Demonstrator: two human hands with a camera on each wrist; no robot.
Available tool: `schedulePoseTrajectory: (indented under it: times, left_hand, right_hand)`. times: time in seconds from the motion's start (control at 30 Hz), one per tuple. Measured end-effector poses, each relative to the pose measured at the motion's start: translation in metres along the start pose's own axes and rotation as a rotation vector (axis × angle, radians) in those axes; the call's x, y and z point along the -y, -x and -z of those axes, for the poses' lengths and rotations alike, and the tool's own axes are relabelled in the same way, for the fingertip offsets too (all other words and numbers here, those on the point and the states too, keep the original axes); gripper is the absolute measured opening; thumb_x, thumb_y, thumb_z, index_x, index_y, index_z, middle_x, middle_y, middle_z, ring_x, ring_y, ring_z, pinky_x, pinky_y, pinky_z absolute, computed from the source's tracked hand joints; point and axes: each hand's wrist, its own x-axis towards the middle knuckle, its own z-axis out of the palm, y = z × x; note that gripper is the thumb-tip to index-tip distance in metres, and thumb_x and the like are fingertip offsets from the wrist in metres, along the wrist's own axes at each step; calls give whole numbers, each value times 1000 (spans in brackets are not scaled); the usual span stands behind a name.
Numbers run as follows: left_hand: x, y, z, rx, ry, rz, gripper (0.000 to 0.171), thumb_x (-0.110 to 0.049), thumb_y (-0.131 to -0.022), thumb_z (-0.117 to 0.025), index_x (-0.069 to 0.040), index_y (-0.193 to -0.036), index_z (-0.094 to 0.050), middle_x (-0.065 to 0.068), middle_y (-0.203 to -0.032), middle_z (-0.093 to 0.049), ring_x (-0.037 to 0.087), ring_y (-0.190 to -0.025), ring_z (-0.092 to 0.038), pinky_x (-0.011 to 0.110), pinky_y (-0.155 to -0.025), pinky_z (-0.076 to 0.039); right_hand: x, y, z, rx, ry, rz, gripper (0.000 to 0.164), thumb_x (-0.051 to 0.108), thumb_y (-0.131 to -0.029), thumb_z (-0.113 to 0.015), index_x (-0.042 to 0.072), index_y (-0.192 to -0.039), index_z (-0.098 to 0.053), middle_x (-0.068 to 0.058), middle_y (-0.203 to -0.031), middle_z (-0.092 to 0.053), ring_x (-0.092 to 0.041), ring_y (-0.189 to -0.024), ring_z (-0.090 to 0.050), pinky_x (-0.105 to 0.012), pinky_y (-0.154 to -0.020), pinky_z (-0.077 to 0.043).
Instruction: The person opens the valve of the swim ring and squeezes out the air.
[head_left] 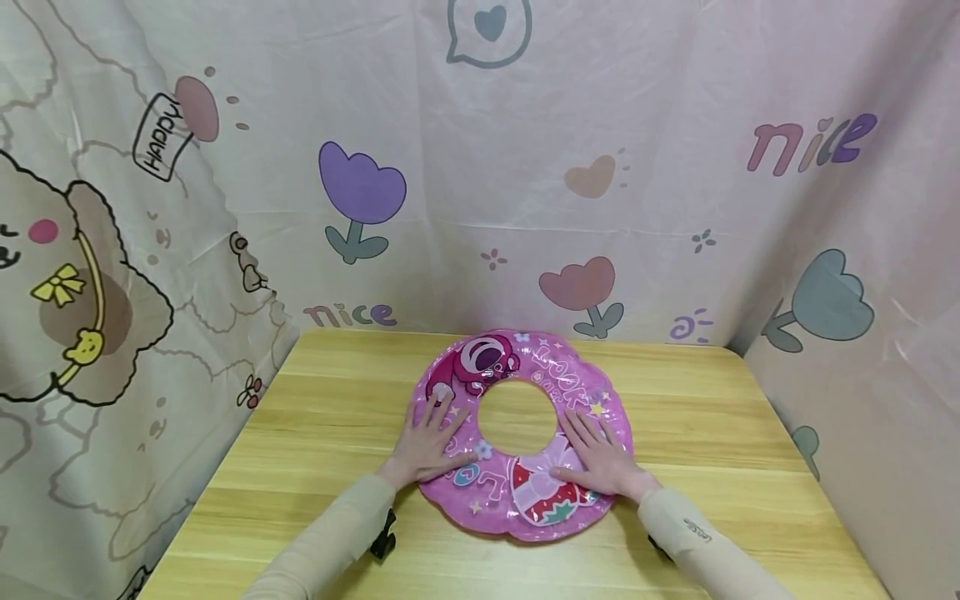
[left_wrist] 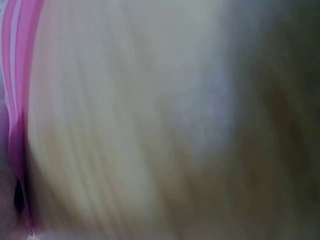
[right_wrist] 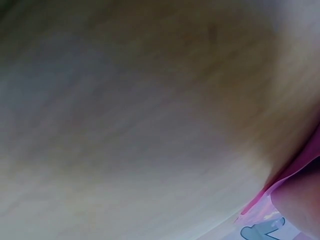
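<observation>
A pink inflatable swim ring [head_left: 491,500] lies flat on the wooden table, printed with a bear, lettering, stars and a strawberry picture. On its left side rests my left hand [head_left: 427,442], fingers spread and straight. My right hand [head_left: 600,458] lies on the right side, its fingers extended over the print and the thumb over the strawberry picture. In the left wrist view only the ring's pink edge [left_wrist: 22,60] shows at the far left. The right wrist view catches a strip of pink edge [right_wrist: 295,167] beside part of the hand [right_wrist: 300,200].
The light wooden table [head_left: 322,433] extends around the ring on all sides. Behind it hangs a pale cloth [head_left: 465,167] printed with flowers and words, and similar printed cloth encloses the left and right sides. Black straps [head_left: 383,537] show under the sleeves.
</observation>
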Motion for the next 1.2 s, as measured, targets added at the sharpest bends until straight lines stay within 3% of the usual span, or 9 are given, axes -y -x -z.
schedulePoseTrajectory:
  times: [0.83, 1.0, 1.1, 1.2]
  left_hand:
    - [3, -4, 1, 21, 43, 5, 89, -76, -88, -49, -25, -159, -32, 19, -168, -20, 44, -156, -16, 72, -121, -13]
    - [4, -18, 11, 56, 34, 3, 92, -79, -87, -47, -25, -159, -30, 17, -169, -18, 40, -156, -17, 73, -121, -11]
    - [6, -34, 13, 50, 28, -12, 95, -80, -87, -46, -23, -160, -27, 13, -170, -15, 38, -157, -18, 73, -121, -11]
    - [9, -51, 10, 90, 41, 7, 96, -81, -88, -42, -24, -162, -19, 8, -172, -8, 33, -159, -10, 69, -124, -5]
  right_hand:
    - [-1, -2, 1, 3, -24, 6, 102, 70, -91, -53, 9, -162, -14, -13, -171, -10, -38, -158, -12, -62, -127, -6]
    - [0, -10, 12, -23, -41, 43, 101, 66, -92, -56, 5, -161, -16, -19, -170, -11, -41, -157, -12, -62, -127, -8]
    - [2, -22, 21, -32, -87, 33, 100, 62, -93, -58, 5, -161, -14, -19, -170, -8, -42, -157, -9, -61, -127, -7]
    - [0, -38, 25, -19, -124, -17, 100, 62, -94, -56, 5, -162, -9, -18, -170, -3, -39, -158, -4, -59, -128, -3]
